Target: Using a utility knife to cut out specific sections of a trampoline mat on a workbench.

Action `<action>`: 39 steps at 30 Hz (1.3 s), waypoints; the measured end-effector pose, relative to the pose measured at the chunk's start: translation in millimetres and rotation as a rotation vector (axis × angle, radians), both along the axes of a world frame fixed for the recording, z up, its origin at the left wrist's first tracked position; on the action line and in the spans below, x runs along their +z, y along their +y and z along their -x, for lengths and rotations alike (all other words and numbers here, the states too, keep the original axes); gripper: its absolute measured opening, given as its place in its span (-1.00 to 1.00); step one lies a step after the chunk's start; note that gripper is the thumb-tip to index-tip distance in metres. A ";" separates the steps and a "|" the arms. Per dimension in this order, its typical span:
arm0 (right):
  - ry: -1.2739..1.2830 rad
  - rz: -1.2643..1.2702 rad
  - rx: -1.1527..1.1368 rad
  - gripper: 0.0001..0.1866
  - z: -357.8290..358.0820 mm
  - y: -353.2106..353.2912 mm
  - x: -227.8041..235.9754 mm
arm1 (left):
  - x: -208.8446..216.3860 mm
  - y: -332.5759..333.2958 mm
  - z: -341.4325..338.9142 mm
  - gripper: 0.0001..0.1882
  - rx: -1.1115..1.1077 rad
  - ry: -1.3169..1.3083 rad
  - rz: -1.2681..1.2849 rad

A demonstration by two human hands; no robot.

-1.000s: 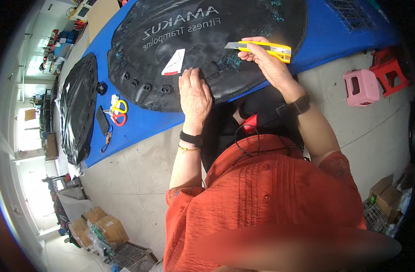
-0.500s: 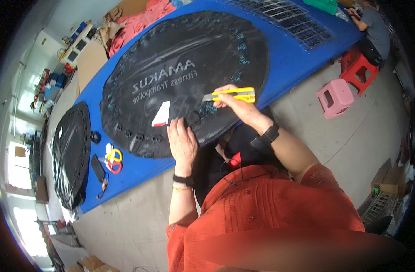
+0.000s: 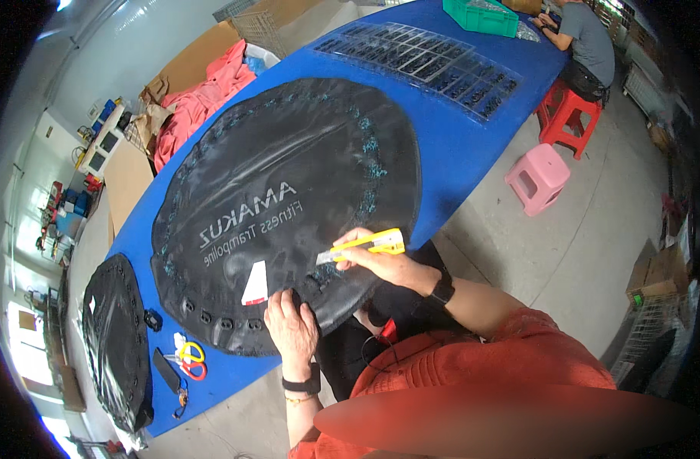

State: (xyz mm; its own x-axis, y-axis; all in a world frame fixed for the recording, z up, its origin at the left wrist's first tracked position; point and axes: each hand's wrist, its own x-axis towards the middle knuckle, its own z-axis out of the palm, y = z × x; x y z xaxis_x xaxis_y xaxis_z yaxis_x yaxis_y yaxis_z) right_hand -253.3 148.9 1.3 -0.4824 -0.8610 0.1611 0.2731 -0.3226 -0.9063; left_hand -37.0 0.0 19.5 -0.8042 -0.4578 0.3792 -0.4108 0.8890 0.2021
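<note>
A round black trampoline mat [image 3: 304, 161] with pale lettering lies spread on a blue-covered table [image 3: 434, 84]. In my right hand [image 3: 384, 265] is a yellow utility knife [image 3: 382, 242], its blade showing and pointing left over the mat's near part. My left hand [image 3: 292, 330] rests on the near edge of the mat, fingers stretched forward and lying on the black fabric. Just beyond those fingers sits a white tag with a red end [image 3: 256, 284]. Turquoise thread tufts [image 3: 370, 145] run around the rim, and small black loops [image 3: 226, 323] line its near left edge.
Left of the mat lie scissors with yellow and red handles [image 3: 190, 359], a dark flat object [image 3: 166, 371] and a second, wrapped black mat [image 3: 114, 336]. Clear trays of black parts [image 3: 422, 61] and a green crate [image 3: 480, 19] are farther off. A pink stool [image 3: 540, 176] stands right; a co-worker [image 3: 591, 38] sits beyond.
The view has shifted, so the table and mat appear lower and farther left. My right hand still holds the knife, and my left hand stays on the mat's edge.
</note>
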 end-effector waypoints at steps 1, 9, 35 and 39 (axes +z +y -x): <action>-0.013 0.001 0.023 -0.67 0.3 -0.3 0.6 | 0.4 0.2 -0.9 -0.52 -0.001 0.000 -0.002; -0.054 -0.007 0.111 -0.68 8.2 3.5 0.7 | -0.1 3.7 0.8 -0.53 0.010 -0.017 -0.012; 0.025 -0.204 0.029 -0.63 6.6 11.0 23.4 | -2.2 1.1 -1.3 -0.50 -0.020 0.058 -0.037; -0.127 -0.158 -0.012 -0.67 2.4 4.0 13.6 | -4.7 -0.5 -3.8 -0.49 -0.020 0.089 -0.052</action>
